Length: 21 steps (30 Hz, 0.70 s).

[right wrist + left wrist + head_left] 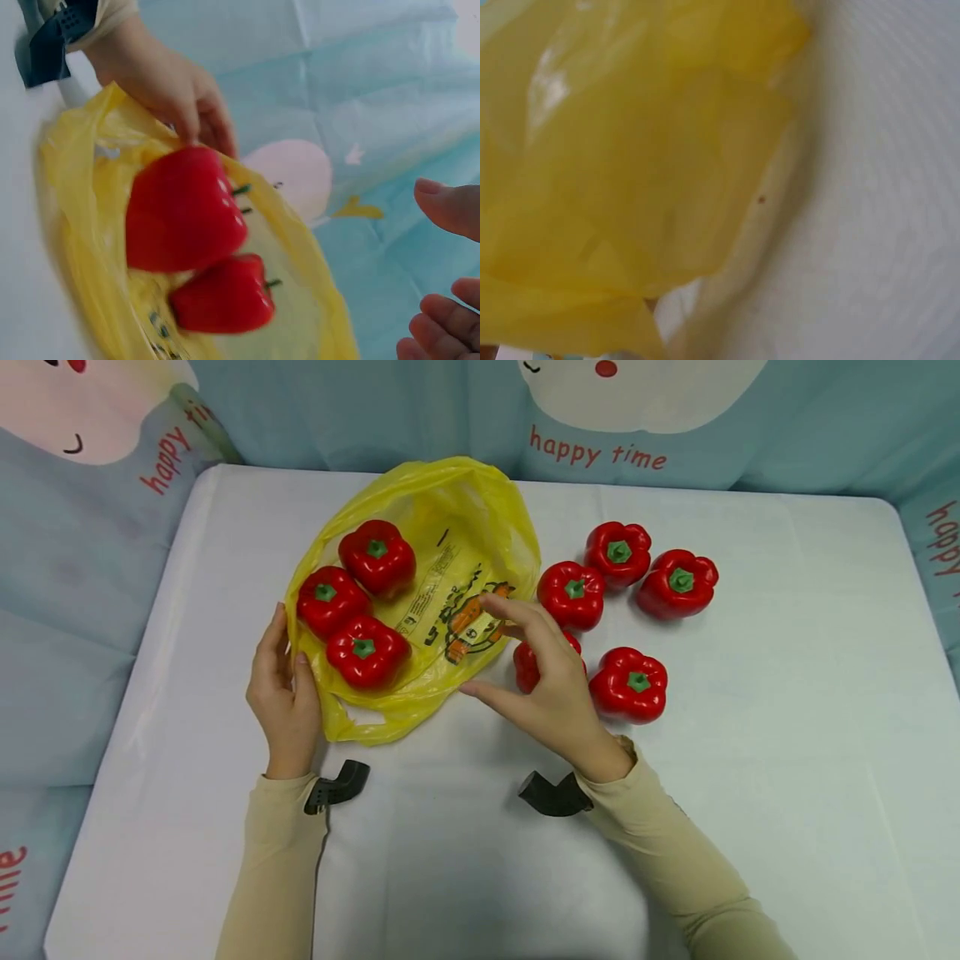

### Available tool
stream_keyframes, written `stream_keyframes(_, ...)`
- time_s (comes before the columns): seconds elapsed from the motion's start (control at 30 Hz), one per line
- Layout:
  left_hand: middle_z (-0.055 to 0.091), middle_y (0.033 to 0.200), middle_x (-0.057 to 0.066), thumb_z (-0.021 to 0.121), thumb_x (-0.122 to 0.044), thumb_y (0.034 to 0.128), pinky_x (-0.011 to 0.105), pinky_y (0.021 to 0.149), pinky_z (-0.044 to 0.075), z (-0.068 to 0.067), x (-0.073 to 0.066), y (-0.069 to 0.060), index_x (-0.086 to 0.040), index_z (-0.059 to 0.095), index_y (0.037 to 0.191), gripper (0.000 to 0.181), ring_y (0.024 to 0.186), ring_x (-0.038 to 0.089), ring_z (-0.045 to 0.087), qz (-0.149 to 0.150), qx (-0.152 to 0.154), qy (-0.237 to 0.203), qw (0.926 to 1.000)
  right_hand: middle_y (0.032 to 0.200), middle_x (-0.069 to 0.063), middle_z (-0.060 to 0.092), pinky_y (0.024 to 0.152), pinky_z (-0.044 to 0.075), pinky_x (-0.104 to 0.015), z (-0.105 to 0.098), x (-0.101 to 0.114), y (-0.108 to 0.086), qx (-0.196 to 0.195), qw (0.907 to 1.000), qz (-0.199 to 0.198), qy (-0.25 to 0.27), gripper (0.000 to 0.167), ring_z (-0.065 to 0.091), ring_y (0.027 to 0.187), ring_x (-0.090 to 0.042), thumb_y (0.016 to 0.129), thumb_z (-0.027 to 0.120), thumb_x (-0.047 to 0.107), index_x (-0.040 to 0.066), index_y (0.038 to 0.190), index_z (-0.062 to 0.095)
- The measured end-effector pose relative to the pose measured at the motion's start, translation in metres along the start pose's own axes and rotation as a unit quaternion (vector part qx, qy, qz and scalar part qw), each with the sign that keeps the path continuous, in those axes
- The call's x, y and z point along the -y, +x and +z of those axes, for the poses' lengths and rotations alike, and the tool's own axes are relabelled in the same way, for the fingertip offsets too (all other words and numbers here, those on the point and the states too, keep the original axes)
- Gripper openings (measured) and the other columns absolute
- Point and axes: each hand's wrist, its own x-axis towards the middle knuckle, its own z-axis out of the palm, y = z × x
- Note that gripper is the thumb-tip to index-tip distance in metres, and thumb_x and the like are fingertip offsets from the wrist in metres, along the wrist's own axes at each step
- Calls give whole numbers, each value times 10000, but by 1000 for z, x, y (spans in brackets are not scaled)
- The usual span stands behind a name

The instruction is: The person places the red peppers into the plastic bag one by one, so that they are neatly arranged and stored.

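A yellow plastic bag (pixel 450 585) lies spread with its mouth facing up, printed with dark lettering and an orange picture. Three red bell peppers (pixel 368 652) with green stems sit together in its left part; two bell peppers (pixel 187 210) show clearly in the right wrist view. At the bag's left rim, my left hand (pixel 285 710) holds the plastic between thumb and fingers. My right hand (pixel 551 689) hovers by the bag's right rim, thumb and fingers spread apart with nothing between them. It partly hides one bell pepper (pixel 527 667). Yellow plastic (pixel 630 165) fills much of the left wrist view.
Right of the bag, several more red bell peppers stand loose on the white table (pixel 787 735), among them one at the far right (pixel 678 583) and one nearer (pixel 630 685). A blue printed curtain (pixel 420 410) hangs behind the table.
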Motion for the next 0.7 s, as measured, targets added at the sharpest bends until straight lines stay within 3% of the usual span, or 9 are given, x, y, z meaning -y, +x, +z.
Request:
stream_keyframes(0.33,475,1382,166,421,175,908,349,1064,369,0,-1,0,101,461,1314,415,1288,207,443,55,10,1,10000,1273,-240,507,974,466,-399,-44,-2,-14,-338,9989,281,-140,750,483,1185,-293,621,795,-149,-125,1287,449)
stream_keyframes(0.57,473,1385,164,418,171,912,344,1063,369,0,-1,0,99,458,1318,414,1293,206,437,14,26,-33,10000,1270,-184,527,991,453,-366,-65,-4,-24,-705,9958,548,-191,731,479,1202,-267,604,760,-221,-102,1268,481)
stream_keyframes(0.7,480,1387,124,428,152,921,341,1063,371,-1,-1,0,86,459,1324,410,1289,202,441,-2,19,23,10000,1272,-178,531,997,443,-315,-79,-7,-28,-595,9951,680,-391,725,484,1203,-254,618,746,-224,-89,1280,483)
